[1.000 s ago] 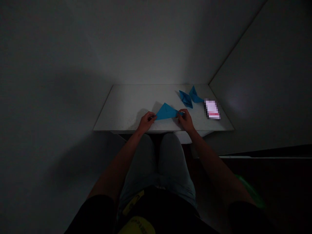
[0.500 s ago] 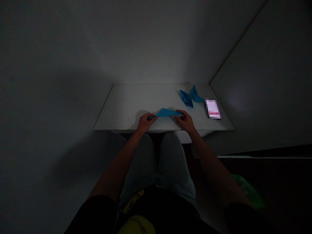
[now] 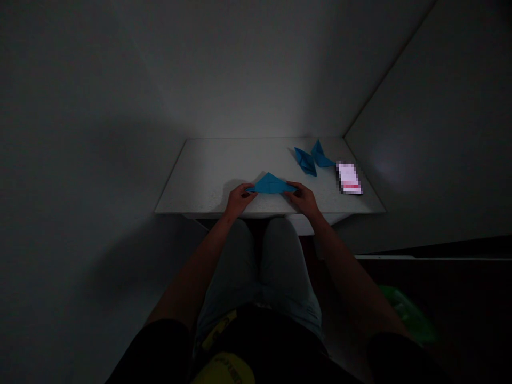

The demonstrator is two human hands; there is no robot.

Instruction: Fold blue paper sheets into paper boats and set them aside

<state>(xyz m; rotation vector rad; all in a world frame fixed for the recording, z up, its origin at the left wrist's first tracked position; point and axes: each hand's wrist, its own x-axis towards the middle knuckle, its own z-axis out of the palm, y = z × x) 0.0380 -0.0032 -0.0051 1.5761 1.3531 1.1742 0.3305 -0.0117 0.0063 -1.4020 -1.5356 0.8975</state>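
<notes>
Between my two hands is a blue paper boat (image 3: 270, 184), its peak pointing away from me. My left hand (image 3: 239, 199) pinches its left tip between thumb and fingers. The right tip is pinched the same way by my right hand (image 3: 303, 198). Farther back on the right, a second blue paper boat (image 3: 306, 161) lies on the white tabletop (image 3: 208, 170). Close beside it sits a third blue paper boat (image 3: 321, 156) with its peak up.
A phone (image 3: 349, 178) with a lit, blurred screen lies at the table's right side. Walls enclose the table at the back, left and right. A green bag-like thing (image 3: 408, 314) is on the dark floor at lower right.
The held paper boat has tilted so that its broad side shows more and its peak stands higher. My right hand has shifted slightly left. The other boats and the phone stay put.
</notes>
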